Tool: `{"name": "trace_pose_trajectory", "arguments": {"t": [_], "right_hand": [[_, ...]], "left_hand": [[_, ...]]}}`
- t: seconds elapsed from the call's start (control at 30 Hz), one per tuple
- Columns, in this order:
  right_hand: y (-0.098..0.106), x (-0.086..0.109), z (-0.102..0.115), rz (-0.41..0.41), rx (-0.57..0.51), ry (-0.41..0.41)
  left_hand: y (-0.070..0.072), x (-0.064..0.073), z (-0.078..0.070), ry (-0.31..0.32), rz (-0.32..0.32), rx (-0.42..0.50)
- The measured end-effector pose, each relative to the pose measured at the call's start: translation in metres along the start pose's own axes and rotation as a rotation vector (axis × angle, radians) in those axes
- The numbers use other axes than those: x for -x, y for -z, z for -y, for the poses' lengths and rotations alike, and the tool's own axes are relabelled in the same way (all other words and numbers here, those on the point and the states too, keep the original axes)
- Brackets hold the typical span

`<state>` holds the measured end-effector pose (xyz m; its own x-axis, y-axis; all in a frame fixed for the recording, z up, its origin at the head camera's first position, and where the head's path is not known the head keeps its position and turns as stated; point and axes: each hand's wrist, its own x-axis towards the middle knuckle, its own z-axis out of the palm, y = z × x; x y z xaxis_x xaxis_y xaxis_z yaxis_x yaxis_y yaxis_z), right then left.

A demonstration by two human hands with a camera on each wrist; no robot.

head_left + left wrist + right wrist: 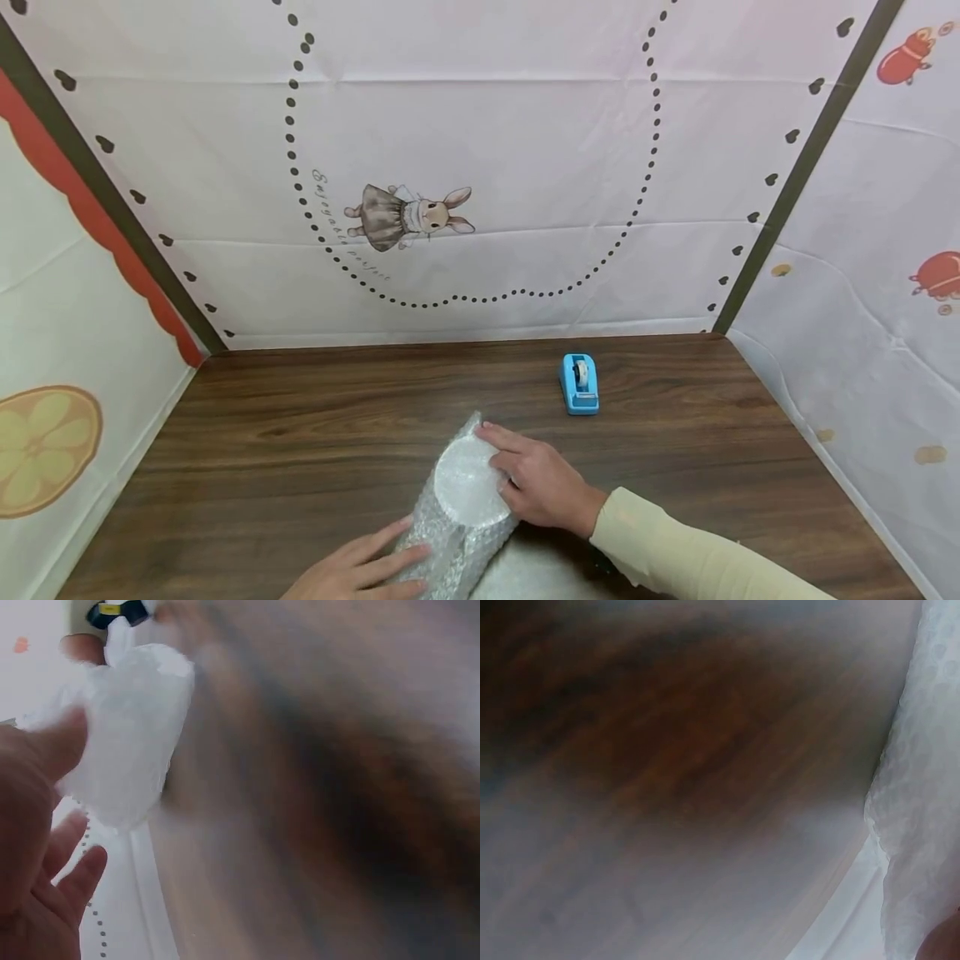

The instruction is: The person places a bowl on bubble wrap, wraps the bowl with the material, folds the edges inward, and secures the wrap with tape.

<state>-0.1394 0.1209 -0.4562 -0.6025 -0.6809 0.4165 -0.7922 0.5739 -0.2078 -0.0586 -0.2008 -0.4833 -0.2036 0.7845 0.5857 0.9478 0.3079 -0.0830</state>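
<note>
A bundle of clear bubble wrap (450, 533) stands out from the front middle of the table, with a round white end (471, 482) facing up; the kind of thing inside is hidden. My right hand (543, 479) grips the bundle at its right upper edge, index finger stretched along the top and the others bent. Lower left, my left hand (367, 567) rests spread, nearly straight fingers against the side of the wrap. In the left wrist view the wrapped bundle (135, 735) tapers beyond the left thumb. Bubble wrap (926, 772) fills the right side of the right wrist view.
A blue tape dispenser (580, 385) with a roll stands toward the back right of the dark wooden table (315, 417). Printed white cloth walls (525, 167) enclose the table at the back and both sides. More whitish wrap (540, 571) lies under the right forearm.
</note>
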Motion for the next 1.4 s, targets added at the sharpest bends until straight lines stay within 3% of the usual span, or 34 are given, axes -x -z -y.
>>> {"name": "trace_pose_trajectory", "arguments": {"t": [0.07,0.13,0.2,0.3,0.37,0.5,0.57,0.73,0.87,1.1,1.23,1.4], "right_hand": [[0.000,-0.001,0.001,0.004,0.000,0.006],[0.000,-0.001,0.001,0.001,0.003,0.015],[-0.001,-0.002,0.001,-0.004,0.006,0.026],[-0.002,-0.002,0.000,-0.016,0.013,0.042],[-0.003,-0.002,0.000,-0.028,0.017,0.053],[-0.006,-0.004,0.001,-0.052,0.022,0.088],[-0.007,-0.006,0.002,-0.057,0.024,0.105],[-0.007,-0.008,0.004,-0.058,0.045,0.127],[-0.007,-0.008,0.004,-0.063,0.038,0.127],[-0.010,-0.009,0.003,-0.083,0.034,0.128],[-0.010,-0.009,0.003,-0.075,-0.017,0.109],[-0.006,-0.006,0.002,-0.062,-0.240,0.005]], "left_hand": [[0.003,-0.006,0.002,0.017,-0.005,0.070],[0.008,-0.013,0.002,0.102,0.002,0.148],[0.013,-0.023,0.001,0.230,-0.011,0.230],[0.018,-0.041,0.004,0.415,-0.079,0.331],[0.016,-0.056,0.009,0.500,-0.133,0.365],[0.005,-0.082,0.022,0.621,-0.159,0.353],[-0.002,-0.092,0.028,0.687,-0.137,0.346],[-0.017,-0.111,0.041,0.878,-0.043,0.214],[-0.030,-0.122,0.045,0.942,-0.018,0.081],[-0.050,-0.129,0.045,0.916,-0.041,-0.152],[-0.054,-0.129,0.048,0.923,-0.025,-0.157],[-0.053,-0.130,0.052,1.000,0.039,-0.130]]}}
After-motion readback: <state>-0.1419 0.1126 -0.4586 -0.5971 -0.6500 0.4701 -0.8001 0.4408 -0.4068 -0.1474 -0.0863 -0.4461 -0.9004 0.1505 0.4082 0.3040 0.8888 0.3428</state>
